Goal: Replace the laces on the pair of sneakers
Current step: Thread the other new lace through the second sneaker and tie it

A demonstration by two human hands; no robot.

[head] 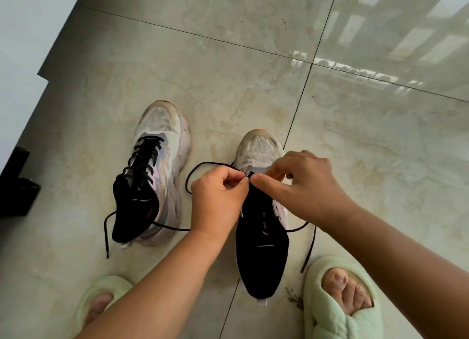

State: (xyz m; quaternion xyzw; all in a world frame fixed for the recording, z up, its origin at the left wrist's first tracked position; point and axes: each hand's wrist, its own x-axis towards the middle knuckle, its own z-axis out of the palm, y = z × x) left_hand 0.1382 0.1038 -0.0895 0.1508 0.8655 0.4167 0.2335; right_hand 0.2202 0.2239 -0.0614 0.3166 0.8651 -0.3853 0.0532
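Black lace (142, 158) already threaded up the left sneaker (152, 174) on the floor (228, 72); right sneaker (261, 212) barely begun, left hand (218, 199) pinching its lace (200, 168) tip, right hand (302, 184) pinching at the lowest eyelets.

We count two sneakers: the left sneaker (154, 171) and the right sneaker (262, 212). There are two black laces, the threaded lace (143, 156) and the loose lace (200, 165). We also count two hands, the left hand (218, 199) and right hand (302, 184), two green slippers (337, 313), and one dark object (15, 184) at the edge.
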